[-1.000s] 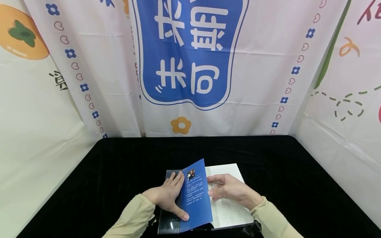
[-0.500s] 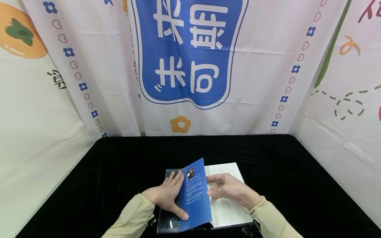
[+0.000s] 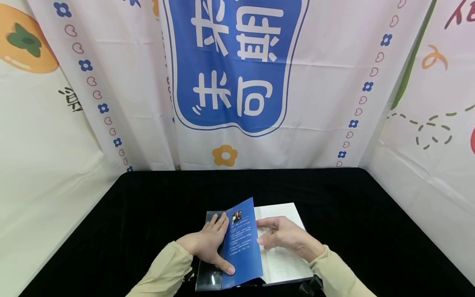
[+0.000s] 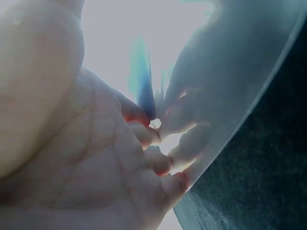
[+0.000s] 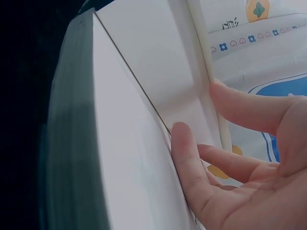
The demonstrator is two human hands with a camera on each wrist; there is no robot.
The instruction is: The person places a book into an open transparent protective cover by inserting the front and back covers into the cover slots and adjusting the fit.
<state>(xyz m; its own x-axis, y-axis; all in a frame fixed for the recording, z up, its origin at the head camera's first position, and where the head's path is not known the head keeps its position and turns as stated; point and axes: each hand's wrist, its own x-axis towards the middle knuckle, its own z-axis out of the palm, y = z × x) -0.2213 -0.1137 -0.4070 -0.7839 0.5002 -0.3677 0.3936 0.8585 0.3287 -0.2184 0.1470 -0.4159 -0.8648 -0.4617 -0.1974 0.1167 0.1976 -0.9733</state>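
An open book (image 3: 283,266) is set at the near edge of the bench (image 3: 334,198), roughly at its middle, and is held between two hands. A blue flap (image 3: 243,262) of the book, printed with a small photo (image 3: 236,216) and rows of white text, is tilted up between a clear, glossy cover (image 3: 209,282) on the left and white lined pages on the right. The left hand (image 3: 208,245) is laid out flat with fingers extended over the clear cover, and its thumb is spread onto the lower part of the blue flap. The right hand (image 3: 287,239) is placed over the lined pages, its bent fingers and thumb brought to the flap's free edge; contact is shown in the right wrist view, but whether the edge is pinched cannot be told. There, the thick page block (image 5: 76,129) is also seen from its side. The left wrist view is washed out by glare. Both forearms are covered by pale sleeves (image 3: 163,264). The bench is draped in black, and behind it a white curtain (image 3: 319,99) is hung, marked with a blue panel (image 3: 230,62) and an orange flower (image 3: 216,155).
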